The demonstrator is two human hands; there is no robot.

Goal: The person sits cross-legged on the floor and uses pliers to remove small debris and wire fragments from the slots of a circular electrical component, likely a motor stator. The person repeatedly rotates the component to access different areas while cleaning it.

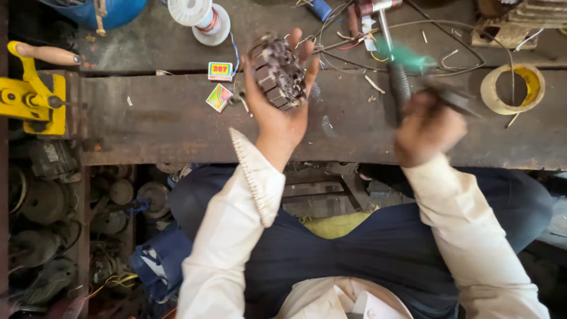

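Head view: left hand (282,121) clamps the stator core (279,72), axis tilted up-left; blurred right hand (426,127) fists a tool (407,68).

Dark grey slotted motor core (279,72), yellow winding machine (32,97), white spool (201,15), cream sleeves (236,230)

Motor core (277,72) in left hand (276,115) over tabletop (165,118); spool (201,18) behind-left; tape roll (512,88) right of right hand (428,127).

Upper middle of the frame, you have two small cardboard boxes on the dark wooden bench: a rectangular one (220,71) with a yellow panel bordered in green and red, and just below it a tilted white one (218,97) with rainbow-coloured stripes.
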